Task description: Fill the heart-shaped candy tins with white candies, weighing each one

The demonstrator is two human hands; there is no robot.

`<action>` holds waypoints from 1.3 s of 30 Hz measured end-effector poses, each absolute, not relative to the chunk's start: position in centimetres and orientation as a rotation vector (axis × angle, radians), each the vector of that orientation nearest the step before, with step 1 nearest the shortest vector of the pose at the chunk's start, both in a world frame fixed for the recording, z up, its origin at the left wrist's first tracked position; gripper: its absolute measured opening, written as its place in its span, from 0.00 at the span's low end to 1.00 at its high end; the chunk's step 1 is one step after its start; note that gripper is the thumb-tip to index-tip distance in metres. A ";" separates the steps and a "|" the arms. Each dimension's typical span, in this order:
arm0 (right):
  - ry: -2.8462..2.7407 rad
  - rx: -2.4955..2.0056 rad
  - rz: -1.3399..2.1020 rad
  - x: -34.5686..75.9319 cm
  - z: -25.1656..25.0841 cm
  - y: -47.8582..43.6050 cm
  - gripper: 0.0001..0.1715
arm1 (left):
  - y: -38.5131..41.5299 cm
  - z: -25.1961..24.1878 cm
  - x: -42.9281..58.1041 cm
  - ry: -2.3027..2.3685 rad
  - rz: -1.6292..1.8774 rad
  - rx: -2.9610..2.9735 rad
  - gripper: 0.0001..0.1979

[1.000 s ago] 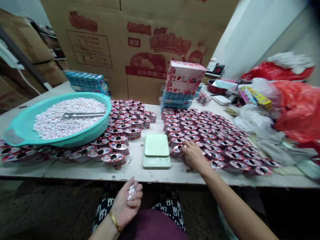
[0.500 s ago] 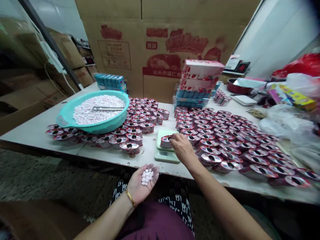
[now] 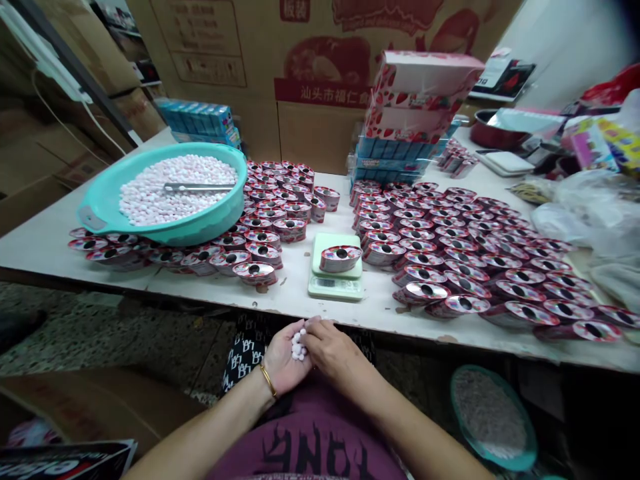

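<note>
My left hand [image 3: 286,363], palm up and cupped, holds a small heap of round white candies [image 3: 299,347]. Above the palm's right side, the bent fingers of my right hand [image 3: 333,347] are closed on candies at the edge of the heap; the fingertips are partly hidden. On the table ahead stands a pale green kitchen scale [image 3: 335,287]. One oval red-and-silver packet [image 3: 341,260] with a dark round opening on top rests on its platform, touched by neither hand.
Left, a turquoise basin [image 3: 210,223] of white candies with metal tongs [image 3: 197,188] sits among similar packets. More packets [image 3: 465,283] stand in rows right of the scale. Boxes [image 3: 425,100] are stacked behind, before a large carton [image 3: 320,140]. Another basin [image 3: 493,420] is below the table.
My right hand has left the packet on the scale and come back to the candies in my left palm. The view has tilted downward.
</note>
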State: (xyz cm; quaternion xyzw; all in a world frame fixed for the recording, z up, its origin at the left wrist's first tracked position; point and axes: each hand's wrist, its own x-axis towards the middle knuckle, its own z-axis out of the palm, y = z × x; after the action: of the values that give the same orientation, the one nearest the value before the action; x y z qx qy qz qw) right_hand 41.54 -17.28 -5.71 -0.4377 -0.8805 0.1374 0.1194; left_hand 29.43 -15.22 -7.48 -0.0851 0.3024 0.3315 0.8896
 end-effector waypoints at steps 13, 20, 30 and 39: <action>-2.165 -1.143 0.658 44.1 -5.4 -15.3 0.10 | -14.7 -8.2 29.8 0.618 0.691 -0.208 0.08; -2.059 -1.275 0.192 48.4 -1.2 -7.4 0.10 | -14.5 -7.4 29.7 0.631 0.670 -0.162 0.11; -1.981 -1.305 0.166 50.0 -1.9 -5.7 0.08 | -14.3 -7.7 29.0 0.614 0.691 -0.153 0.11; -1.771 -1.279 0.257 49.7 -2.7 -4.8 0.08 | -14.2 -8.1 29.3 0.599 0.671 -0.152 0.11</action>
State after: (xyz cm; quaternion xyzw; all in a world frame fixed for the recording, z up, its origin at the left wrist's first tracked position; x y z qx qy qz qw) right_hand 49.70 -4.79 -2.70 -0.5181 -0.7176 0.1043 0.4537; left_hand 29.28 -14.23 -8.07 -0.0736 0.2892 0.3241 0.8977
